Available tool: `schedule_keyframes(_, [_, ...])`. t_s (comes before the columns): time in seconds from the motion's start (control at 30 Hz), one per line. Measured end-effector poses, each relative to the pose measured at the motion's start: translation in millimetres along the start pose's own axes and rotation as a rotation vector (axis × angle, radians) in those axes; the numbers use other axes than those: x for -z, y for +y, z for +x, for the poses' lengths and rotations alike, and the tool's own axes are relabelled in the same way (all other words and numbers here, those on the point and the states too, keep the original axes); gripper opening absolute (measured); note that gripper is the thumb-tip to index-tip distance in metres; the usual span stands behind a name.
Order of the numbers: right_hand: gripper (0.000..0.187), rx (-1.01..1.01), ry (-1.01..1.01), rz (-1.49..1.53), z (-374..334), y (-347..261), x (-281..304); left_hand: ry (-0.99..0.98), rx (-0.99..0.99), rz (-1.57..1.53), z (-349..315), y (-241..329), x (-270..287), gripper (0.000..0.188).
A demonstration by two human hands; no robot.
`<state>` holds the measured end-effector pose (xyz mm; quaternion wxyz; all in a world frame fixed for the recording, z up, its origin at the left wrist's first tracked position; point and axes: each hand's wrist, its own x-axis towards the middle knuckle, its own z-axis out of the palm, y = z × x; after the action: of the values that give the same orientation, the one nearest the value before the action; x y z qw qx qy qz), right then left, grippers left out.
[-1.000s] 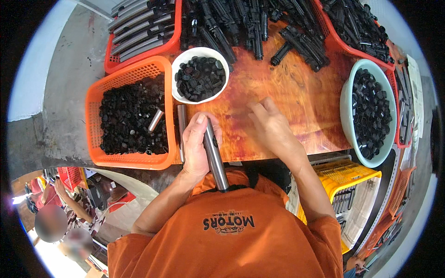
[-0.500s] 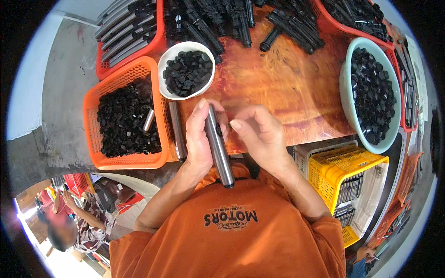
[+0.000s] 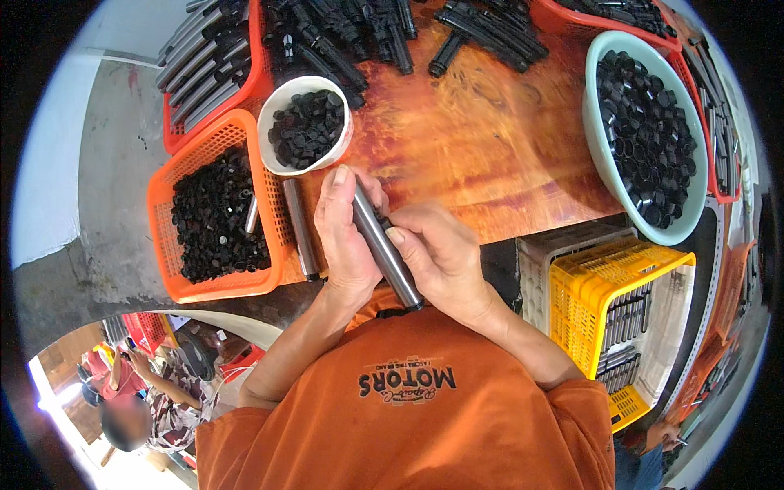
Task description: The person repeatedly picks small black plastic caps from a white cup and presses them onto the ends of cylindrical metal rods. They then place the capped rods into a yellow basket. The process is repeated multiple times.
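A silver metal tube (image 3: pixel 385 249) with a dark end slants across my left hand (image 3: pixel 343 237), which is closed around its upper part. My right hand (image 3: pixel 437 249) presses its thumb and bent fingers against the tube's right side, by a small dark spot. Whether a small part sits between those fingertips is hidden. To the left, a second metal tube (image 3: pixel 300 229) lies by the orange basket (image 3: pixel 220 290), which holds many small black parts and a short silver tube. Beyond my left hand stands a white bowl (image 3: pixel 347 135) of small black caps.
Black tubular parts (image 3: pixel 490 33) are piled at the table's far side. A red basket (image 3: pixel 256 65) of tubes stands far left. On the right are a pale blue basin (image 3: pixel 600 155) of black rings and a yellow crate (image 3: pixel 572 318). Another person (image 3: pixel 171 392) works at lower left.
My right hand has moved in from beside the tube and now touches its side. The tube tilts more toward the lower right. The whole view has shifted slightly.
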<state>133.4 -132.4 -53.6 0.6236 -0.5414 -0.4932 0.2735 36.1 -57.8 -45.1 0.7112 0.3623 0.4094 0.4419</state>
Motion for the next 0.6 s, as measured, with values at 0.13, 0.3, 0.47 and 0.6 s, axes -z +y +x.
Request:
schedule_keyframes(0.13, [0.008, -0.345, 0.077, 0.252, -10.5, -3.5, -4.5, -0.003, -0.076, 0.035, -3.2, -3.1, -4.4, 0.031])
schedule_keyframes(0.3, [0.007, -0.262, 0.187, 0.197, -10.1, -7.4, -0.7, -0.042, -0.124, -0.046, -4.2, -4.6, -6.9, 0.029])
schedule_keyframes(0.47, [0.008, -0.173, 0.149, 0.155, -9.2, -2.1, -4.3, -0.046, -0.06, -0.021, -9.5, -9.8, -3.8, 0.03])
schedule_keyframes(0.6, [0.01, -0.001, 0.05, 0.043, -4.7, -1.9, 1.0, -0.058, -0.036, -0.05, -10.3, -6.2, -5.5, 0.031])
